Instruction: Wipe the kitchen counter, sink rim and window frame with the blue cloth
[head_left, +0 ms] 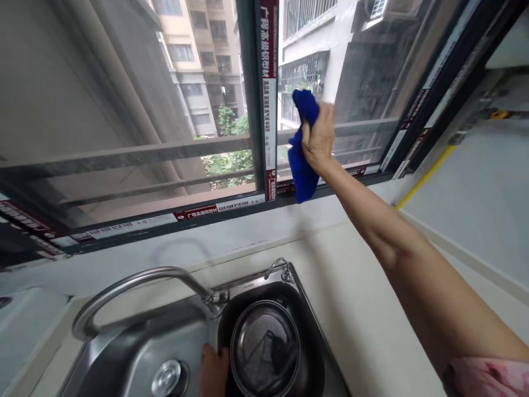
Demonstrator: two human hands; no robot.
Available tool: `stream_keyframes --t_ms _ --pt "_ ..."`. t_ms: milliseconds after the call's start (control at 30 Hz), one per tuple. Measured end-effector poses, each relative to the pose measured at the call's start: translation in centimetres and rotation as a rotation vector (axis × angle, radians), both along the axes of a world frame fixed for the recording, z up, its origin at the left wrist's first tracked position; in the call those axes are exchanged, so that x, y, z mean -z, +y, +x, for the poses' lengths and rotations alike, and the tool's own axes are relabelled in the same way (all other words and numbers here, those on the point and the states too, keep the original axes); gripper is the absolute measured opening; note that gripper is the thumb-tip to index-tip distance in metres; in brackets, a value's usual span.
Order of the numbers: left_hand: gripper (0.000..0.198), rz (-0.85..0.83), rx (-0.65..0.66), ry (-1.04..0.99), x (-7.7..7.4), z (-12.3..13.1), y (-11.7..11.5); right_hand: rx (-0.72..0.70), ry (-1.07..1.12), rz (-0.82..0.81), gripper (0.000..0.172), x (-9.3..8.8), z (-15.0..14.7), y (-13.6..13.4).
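My right hand [322, 135] is raised in front of the right window pane [363, 88], closed around a blue cloth [303, 165]. The cloth bunches above my fingers and its loose end hangs down past the lower window frame. Whether it touches the glass is hard to tell. Low in the view, my left hand [214, 370] is at the divider between the two sink bowls, its fingers curled over the edge. A round metal strainer basin [235, 353] sits in the right bowl beside it, with dark, crumpled items inside.
A curved metal faucet [144, 274] arches over the left sink bowl [194, 325], which has a round drain strainer [166, 378]. A small spout [276, 267] stands at the sink's back corner. Labelled tape covers the window frame [266, 110]. A yellow pipe [425, 176] runs along the right wall.
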State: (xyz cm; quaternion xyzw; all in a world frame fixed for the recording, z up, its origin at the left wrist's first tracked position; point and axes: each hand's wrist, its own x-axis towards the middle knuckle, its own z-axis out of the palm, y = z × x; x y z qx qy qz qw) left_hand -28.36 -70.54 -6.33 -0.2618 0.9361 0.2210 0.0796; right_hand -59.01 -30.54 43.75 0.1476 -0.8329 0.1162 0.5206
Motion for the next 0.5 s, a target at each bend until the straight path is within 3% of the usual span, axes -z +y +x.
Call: stream_keyframes --t_ms 100,167,300,400,500 --pt "0.035 -0.039 -0.012 -0.076 -0.7 0.0 0.0 0.023 -0.003 -0.095 0.063 -1.6 -2.3 -2.2" --pt "0.038 -0.062 -0.022 -0.104 -1.0 -0.1 0.0 0.026 -0.12 0.006 0.069 -0.4 -3.0 -4.4" --pt "0.043 -0.078 -0.016 -0.15 -1.1 -0.2 -0.3 0.062 -0.215 -0.048 0.067 5.7 -3.0 -7.1" --pt "0.047 -0.062 -0.009 -0.182 -1.3 -0.2 -0.5 -0.001 -0.253 -0.081 0.065 10.5 -2.7 -7.2" --pt "0.049 -0.052 -0.038 -0.189 -1.8 -0.4 -0.5 -0.102 -0.279 -0.121 0.064 13.6 -2.9 -6.6"
